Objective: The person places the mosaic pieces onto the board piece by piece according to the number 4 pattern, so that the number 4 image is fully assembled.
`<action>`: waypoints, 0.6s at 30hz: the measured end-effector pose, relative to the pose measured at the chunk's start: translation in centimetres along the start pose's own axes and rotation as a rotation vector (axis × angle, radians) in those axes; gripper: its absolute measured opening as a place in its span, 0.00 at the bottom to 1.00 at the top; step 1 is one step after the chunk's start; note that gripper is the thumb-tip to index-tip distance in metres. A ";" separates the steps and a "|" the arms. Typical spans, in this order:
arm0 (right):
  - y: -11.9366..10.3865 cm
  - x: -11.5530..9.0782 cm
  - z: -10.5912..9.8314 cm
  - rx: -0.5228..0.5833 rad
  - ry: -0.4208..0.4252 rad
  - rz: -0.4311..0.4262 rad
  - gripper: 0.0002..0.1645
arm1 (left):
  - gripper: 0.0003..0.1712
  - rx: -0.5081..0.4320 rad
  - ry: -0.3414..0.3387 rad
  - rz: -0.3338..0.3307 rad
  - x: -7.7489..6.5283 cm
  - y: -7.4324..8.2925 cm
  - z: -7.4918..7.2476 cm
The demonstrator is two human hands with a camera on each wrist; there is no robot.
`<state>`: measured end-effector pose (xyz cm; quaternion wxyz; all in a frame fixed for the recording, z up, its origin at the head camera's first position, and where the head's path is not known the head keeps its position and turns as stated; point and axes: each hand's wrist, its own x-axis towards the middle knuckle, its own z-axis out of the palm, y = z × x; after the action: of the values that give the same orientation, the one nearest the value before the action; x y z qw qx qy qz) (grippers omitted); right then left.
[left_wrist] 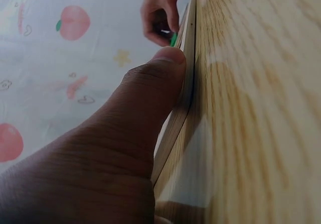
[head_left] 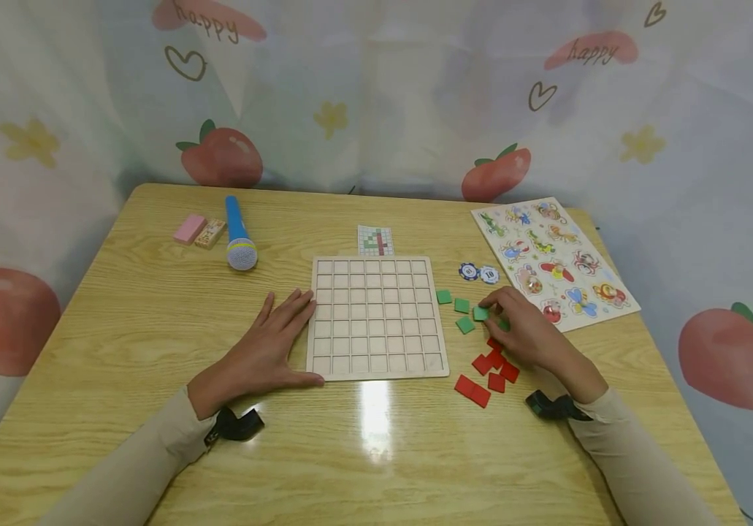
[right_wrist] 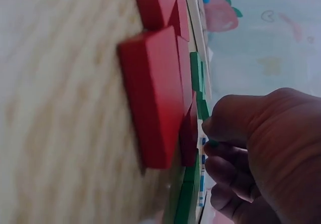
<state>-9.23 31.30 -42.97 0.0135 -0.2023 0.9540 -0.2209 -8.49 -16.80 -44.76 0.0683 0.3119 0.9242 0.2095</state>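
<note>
- Near right: red square tiles (head_left: pixel 497 383).
- Left: left hand (head_left: pixel 266 352), fingers extended, touches the central wooden grid board (head_left: pixel 376 318).
- Right: right hand (head_left: pixel 522 326) pinches a green tile (head_left: pixel 480 314); seemingly picking-up, next needing a clean lift.
- Far: pattern card (head_left: pixel 375 242).

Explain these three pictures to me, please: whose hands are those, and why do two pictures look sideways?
No robot here, just a person's bare hands. The big picture comes from a head camera looking down. The other two come from wrist cameras, so they look tipped and very close.

On the wooden table lies a grid board, with a small pattern card behind it. Red tiles, green tiles, round chips and a creature board are to its right; a blue microphone is to its left.

The left hand touches the grid board's edge. The right hand pinches one green tile.
</note>
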 end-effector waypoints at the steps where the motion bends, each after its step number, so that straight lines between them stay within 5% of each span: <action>1: -0.1 0.1 0.0 -0.005 0.000 -0.014 0.15 | 0.78 0.000 0.000 -0.001 0.0 0.0 0.0; 9: -2.3 2.1 -1.4 -0.031 0.023 -0.131 0.17 | 0.78 0.001 0.005 -0.010 -0.4 -0.1 -0.1; 18: -5.9 6.7 -2.1 -0.047 -0.054 -0.189 0.13 | 0.77 0.023 0.025 0.015 -0.2 -0.1 0.1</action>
<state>-13.36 24.71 -38.13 0.0136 -0.2977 0.9348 -0.1934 -8.39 -16.93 -44.88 0.0518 0.3167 0.9250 0.2034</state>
